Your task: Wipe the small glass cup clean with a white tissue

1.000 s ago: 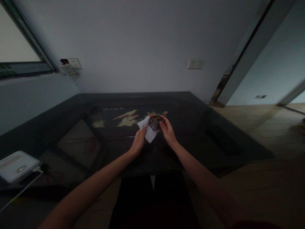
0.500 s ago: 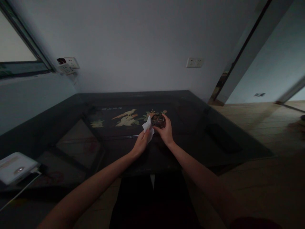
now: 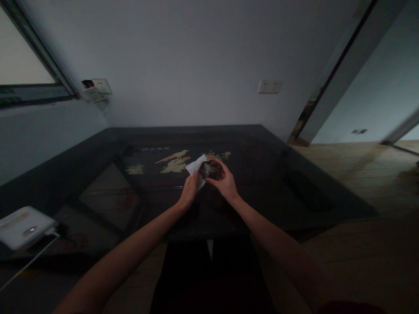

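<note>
My right hand point(image 3: 228, 186) is closed round a small, round, dark glassy object point(image 3: 210, 169), thumb at the near side and fingers along the far side. Its upper face is glossy, with a pale reflection; I cannot make out its exact kind. A white tissue point(image 3: 195, 165) is pinched in my left hand point(image 3: 188, 190), thumb on top. The tissue lies against the left side of the object. Both hands are over the dark, shiny table point(image 3: 258, 152), in front of its inlaid picture of birds and flowers point(image 3: 174, 163).
On the table's left stands a white box-shaped device point(image 3: 26, 229) with a white cable point(image 3: 31, 261). A black flat object point(image 3: 307, 189) lies at the right. Behind the table rises a wall with a double socket point(image 3: 270, 86); another socket with plugs point(image 3: 96, 90) is near the window.
The dark object has shifted slightly left and tilted, its glossy face showing more. My left hand and the tissue have moved a little left, and the tissue is spread wider behind the object.
</note>
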Demonstrator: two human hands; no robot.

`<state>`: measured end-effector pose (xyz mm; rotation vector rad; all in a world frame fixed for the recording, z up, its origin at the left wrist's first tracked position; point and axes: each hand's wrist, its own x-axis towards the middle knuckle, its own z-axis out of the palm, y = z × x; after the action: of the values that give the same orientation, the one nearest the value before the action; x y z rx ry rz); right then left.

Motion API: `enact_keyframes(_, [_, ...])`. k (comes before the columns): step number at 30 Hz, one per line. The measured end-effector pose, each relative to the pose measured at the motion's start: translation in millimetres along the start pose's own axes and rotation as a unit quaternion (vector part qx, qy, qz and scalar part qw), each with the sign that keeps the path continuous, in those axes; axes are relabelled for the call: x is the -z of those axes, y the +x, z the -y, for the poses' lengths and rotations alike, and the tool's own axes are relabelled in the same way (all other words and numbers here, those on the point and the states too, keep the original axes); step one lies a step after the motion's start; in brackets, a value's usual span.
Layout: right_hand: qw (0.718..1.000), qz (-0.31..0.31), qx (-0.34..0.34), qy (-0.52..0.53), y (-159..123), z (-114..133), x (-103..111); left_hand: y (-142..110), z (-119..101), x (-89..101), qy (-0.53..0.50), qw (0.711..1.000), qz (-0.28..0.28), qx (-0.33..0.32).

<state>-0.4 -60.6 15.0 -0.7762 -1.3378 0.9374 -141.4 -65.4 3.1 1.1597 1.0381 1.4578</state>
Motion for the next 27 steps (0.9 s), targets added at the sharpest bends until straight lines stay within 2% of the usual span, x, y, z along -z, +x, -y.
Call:
enact_keyframes(3, [0.999, -0.021, -0.022, 0.029, 3.3, 4.0, 1.8, -8.4, -4.1, -4.2, 0.037, 0.999, 0.012, -0.007])
enact_keyframes(9, [0.995, -0.073, -0.053, 0.046, 10.3, -0.7, 6.6, -21.9, -10.9, -10.4, 0.134, 0.985, 0.049, -0.100])
enact_keyframes(17, [0.991, -0.107, -0.067, 0.051, 9.6, -4.3, 7.9, -21.8, -12.7, -10.5, 0.263, 0.935, 0.130, -0.201])
enact_keyframes(23, [0.991, -0.106, -0.074, 0.028, 5.3, -1.9, 3.4, -17.7, -13.3, -8.7, 0.293, 0.925, 0.107, -0.217])
enact_keyframes(27, [0.988, -0.119, -0.091, 0.036, 6.1, -1.1, 4.4, -19.9, -11.8, -10.5, 0.310, 0.908, 0.141, -0.242])
